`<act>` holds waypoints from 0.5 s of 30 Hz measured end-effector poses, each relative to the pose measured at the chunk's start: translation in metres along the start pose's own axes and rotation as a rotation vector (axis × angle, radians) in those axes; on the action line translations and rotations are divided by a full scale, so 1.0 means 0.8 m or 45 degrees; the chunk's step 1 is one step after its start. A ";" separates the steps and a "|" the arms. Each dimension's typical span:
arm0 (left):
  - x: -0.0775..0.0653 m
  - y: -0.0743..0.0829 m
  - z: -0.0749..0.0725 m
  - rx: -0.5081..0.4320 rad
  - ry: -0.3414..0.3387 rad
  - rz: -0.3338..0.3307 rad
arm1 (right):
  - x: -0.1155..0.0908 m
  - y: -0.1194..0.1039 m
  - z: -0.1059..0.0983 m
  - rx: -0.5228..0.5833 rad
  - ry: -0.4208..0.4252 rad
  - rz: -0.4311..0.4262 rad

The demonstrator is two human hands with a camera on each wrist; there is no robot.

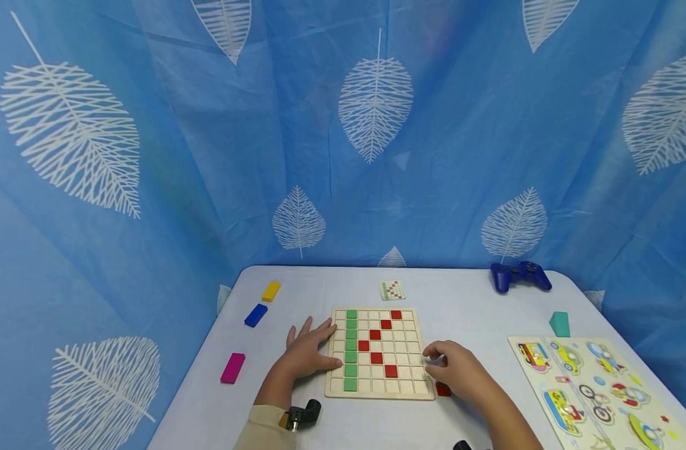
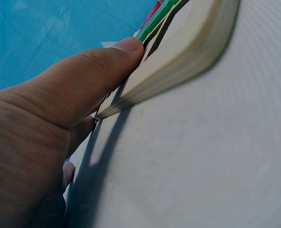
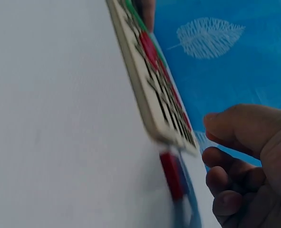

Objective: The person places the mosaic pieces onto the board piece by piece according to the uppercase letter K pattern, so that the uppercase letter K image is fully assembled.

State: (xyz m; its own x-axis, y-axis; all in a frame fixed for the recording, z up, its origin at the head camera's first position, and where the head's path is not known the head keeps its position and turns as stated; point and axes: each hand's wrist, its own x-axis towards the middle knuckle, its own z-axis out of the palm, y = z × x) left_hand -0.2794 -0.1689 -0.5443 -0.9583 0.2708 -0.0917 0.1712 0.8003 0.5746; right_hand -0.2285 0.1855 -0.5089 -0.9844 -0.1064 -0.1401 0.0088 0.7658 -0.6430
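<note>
A wooden grid board (image 1: 407,387) lies on the table, with a column of green tiles (image 1: 351,357) at its left and several red tiles (image 1: 376,358) in two diagonals. My left hand (image 1: 308,352) rests at the board's left edge, fingers spread. Its thumb (image 2: 100,64) lies on the board's top face in the left wrist view. My right hand (image 1: 458,369) hovers by the right edge, thumb and forefinger apart, the other fingers loosely curled, with nothing between them. Near its underside a loose red piece (image 1: 443,389) sits by the board's lower right corner, also a red block (image 3: 172,175) in the right wrist view.
Behind the board lies a small pattern card (image 1: 392,290). Yellow (image 1: 271,291), blue (image 1: 255,315) and magenta (image 1: 233,368) blocks are at left. On the right are a game controller (image 1: 520,276), a teal block (image 1: 559,324) and a picture puzzle board (image 1: 553,375).
</note>
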 end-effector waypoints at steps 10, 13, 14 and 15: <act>0.001 -0.003 0.003 0.010 -0.007 -0.002 | -0.024 0.049 -0.014 0.035 -0.191 -0.105; 0.002 -0.003 0.005 0.005 -0.005 -0.008 | -0.027 0.053 -0.017 0.008 -0.229 -0.129; 0.002 -0.003 0.005 0.006 -0.006 -0.013 | -0.026 0.053 -0.017 0.007 -0.237 -0.126; 0.002 -0.003 0.005 0.005 -0.006 -0.016 | -0.027 0.053 -0.018 0.003 -0.244 -0.121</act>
State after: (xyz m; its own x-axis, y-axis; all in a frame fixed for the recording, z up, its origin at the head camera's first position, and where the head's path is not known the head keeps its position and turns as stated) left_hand -0.2805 -0.1680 -0.5491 -0.9594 0.2628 -0.1026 0.1598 0.8058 0.5702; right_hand -0.2098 0.2291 -0.5224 -0.9294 -0.2969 -0.2190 -0.0820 0.7451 -0.6619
